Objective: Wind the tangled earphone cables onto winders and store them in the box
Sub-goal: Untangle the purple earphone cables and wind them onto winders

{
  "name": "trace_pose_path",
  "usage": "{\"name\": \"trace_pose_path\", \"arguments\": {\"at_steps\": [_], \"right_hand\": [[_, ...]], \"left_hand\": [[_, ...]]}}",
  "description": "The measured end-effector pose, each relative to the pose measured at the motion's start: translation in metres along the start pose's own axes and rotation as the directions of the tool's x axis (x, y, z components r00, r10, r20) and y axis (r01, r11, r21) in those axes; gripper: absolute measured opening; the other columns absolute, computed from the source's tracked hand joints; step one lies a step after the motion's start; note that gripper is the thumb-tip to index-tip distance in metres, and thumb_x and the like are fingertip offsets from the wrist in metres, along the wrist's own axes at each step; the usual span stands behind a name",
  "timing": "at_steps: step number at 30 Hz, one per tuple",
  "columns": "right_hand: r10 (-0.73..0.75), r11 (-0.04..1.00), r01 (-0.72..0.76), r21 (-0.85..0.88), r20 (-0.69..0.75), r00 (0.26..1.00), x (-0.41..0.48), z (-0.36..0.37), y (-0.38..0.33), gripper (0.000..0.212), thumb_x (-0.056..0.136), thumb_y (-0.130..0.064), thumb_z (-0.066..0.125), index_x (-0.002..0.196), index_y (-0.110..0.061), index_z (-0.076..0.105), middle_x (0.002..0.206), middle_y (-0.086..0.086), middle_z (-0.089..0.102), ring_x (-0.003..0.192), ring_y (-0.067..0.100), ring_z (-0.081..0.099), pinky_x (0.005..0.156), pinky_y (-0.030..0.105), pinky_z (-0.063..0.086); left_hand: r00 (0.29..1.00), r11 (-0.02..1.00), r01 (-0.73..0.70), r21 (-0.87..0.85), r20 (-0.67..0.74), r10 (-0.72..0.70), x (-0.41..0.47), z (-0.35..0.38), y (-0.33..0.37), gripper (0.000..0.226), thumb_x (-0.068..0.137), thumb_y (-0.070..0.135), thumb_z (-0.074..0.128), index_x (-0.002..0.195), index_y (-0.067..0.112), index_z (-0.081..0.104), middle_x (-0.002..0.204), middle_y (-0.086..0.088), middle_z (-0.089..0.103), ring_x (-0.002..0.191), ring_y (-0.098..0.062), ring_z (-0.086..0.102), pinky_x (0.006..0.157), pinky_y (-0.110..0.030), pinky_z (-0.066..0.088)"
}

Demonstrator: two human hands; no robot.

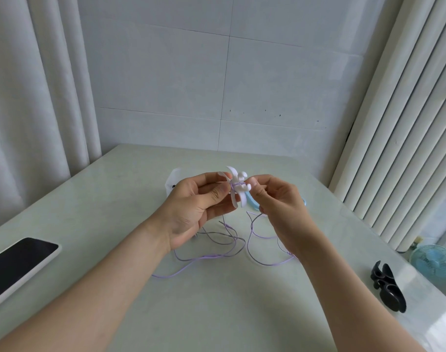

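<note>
My left hand (199,204) pinches a white fishbone-shaped winder (236,189), held up above the table. A few turns of purple earphone cable wrap its middle. My right hand (277,207) pinches the cable beside the winder's right side. The loose purple cable (217,255) hangs down and lies in tangled loops on the table below both hands. A grey cable (220,237) is mixed in with it. A clear box (172,181) shows behind my left hand, mostly hidden. A black winder (388,288) lies at the right on the table.
A phone (16,265) with a dark screen lies at the left table edge. A light blue object (251,203) peeks out behind my right hand. A small blue fan (435,262) stands beyond the table's right edge. Curtains hang on both sides.
</note>
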State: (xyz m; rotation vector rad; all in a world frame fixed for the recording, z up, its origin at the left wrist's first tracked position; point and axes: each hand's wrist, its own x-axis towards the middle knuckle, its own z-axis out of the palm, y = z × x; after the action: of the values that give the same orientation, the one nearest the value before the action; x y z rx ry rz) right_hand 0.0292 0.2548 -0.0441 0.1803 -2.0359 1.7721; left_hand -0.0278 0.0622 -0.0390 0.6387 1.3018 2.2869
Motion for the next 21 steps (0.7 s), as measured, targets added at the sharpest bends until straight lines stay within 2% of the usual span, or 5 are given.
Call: {"name": "trace_pose_path", "arguments": {"at_steps": [5, 9, 11, 16, 21], "right_hand": [[-0.079, 0.995, 0.075, -0.067, -0.064, 0.995, -0.0006, 0.0036, -0.0011, 0.022, 0.091, -0.041, 0.077, 0.095, -0.020, 0.081, 0.094, 0.024, 0.071, 0.078, 0.024, 0.047, 0.072, 0.038, 0.036], [-0.084, 0.991, 0.074, -0.113, -0.084, 0.993, 0.0005, 0.0033, 0.0010, 0.010, 0.095, -0.035, 0.078, 0.094, -0.025, 0.082, 0.087, 0.000, 0.078, 0.077, 0.021, 0.054, 0.074, 0.036, 0.041], [-0.064, 0.990, 0.051, -0.128, -0.096, 0.993, 0.0008, 0.0032, 0.0008, 0.009, 0.095, -0.031, 0.078, 0.093, -0.024, 0.083, 0.085, -0.008, 0.079, 0.077, 0.009, 0.061, 0.074, 0.028, 0.045], [0.010, 0.985, -0.037, -0.169, -0.159, 0.987, 0.0007, 0.0074, 0.0037, 0.013, 0.097, -0.028, 0.075, 0.087, -0.022, 0.082, 0.065, -0.020, 0.067, 0.059, 0.000, 0.050, 0.059, 0.013, 0.038], [-0.070, 0.960, 0.014, -0.278, -0.193, 0.979, 0.0007, 0.0092, 0.0023, 0.004, 0.090, -0.022, 0.080, 0.086, -0.024, 0.080, 0.078, -0.014, 0.076, 0.082, 0.004, 0.067, 0.077, 0.023, 0.050]], "left_hand": [[1.000, 1.000, -0.003, 0.026, 0.027, 0.002, -0.0006, 0.0019, -0.0007, 0.042, 0.094, 0.006, 0.065, 0.133, -0.009, 0.060, 0.126, -0.025, 0.071, 0.113, -0.034, 0.073, 0.092, -0.035, 0.061], [1.000, 0.999, -0.020, 0.029, -0.016, 0.021, -0.0012, 0.0032, -0.0004, 0.048, 0.088, 0.007, 0.070, 0.130, -0.012, 0.059, 0.121, -0.025, 0.074, 0.106, -0.031, 0.076, 0.090, -0.035, 0.062], [0.999, 0.999, -0.025, 0.019, -0.024, 0.026, -0.0018, 0.0030, 0.0002, 0.047, 0.086, 0.006, 0.071, 0.127, -0.013, 0.060, 0.117, -0.025, 0.074, 0.104, -0.031, 0.076, 0.088, -0.034, 0.062], [1.000, 1.000, -0.009, 0.025, 0.021, 0.008, -0.0029, 0.0044, -0.0003, 0.031, 0.091, -0.002, 0.067, 0.121, -0.009, 0.062, 0.117, -0.029, 0.072, 0.106, -0.034, 0.075, 0.089, -0.033, 0.061], [0.997, 0.990, 0.014, 0.143, 0.079, -0.026, -0.0042, 0.0043, -0.0013, 0.024, 0.097, 0.001, 0.064, 0.119, -0.006, 0.064, 0.114, -0.023, 0.073, 0.103, -0.030, 0.073, 0.100, -0.039, 0.059]]}}
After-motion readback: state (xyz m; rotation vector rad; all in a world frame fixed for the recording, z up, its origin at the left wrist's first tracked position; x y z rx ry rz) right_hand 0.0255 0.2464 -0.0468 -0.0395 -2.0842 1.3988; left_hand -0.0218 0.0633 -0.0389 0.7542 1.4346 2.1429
